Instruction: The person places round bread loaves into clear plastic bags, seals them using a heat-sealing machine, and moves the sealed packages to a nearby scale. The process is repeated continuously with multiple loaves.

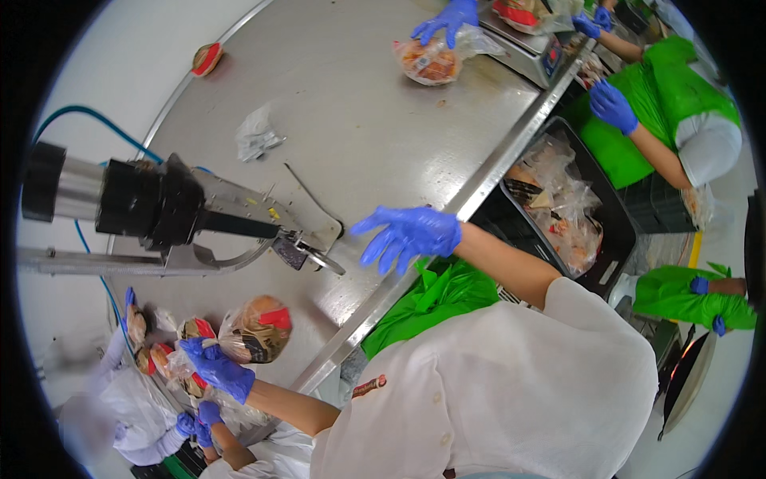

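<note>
My left hand [220, 368], in a blue glove, grips the gathered neck of a clear plastic bag. Its rounded body, a bagged food product [261, 329] with red, tan and black print, rests on the steel table. My right hand [410, 238], also gloved in blue, hovers near the table's front edge with fingers spread and nothing in them. Between and beyond my hands stands a bag-clipping machine [239, 221], its black and steel head on a curved arm. The curved metal end [326, 262] of that machine is to the left of my right hand.
A small pile of clear plastic [258, 135] and a bagged product [206, 60] lie on the steel table [359, 138]. Another person's gloved hand [449, 24] touches a bag beside a scale [526, 48]. A black crate [574, 203] holds bagged products. Co-workers stand on both sides.
</note>
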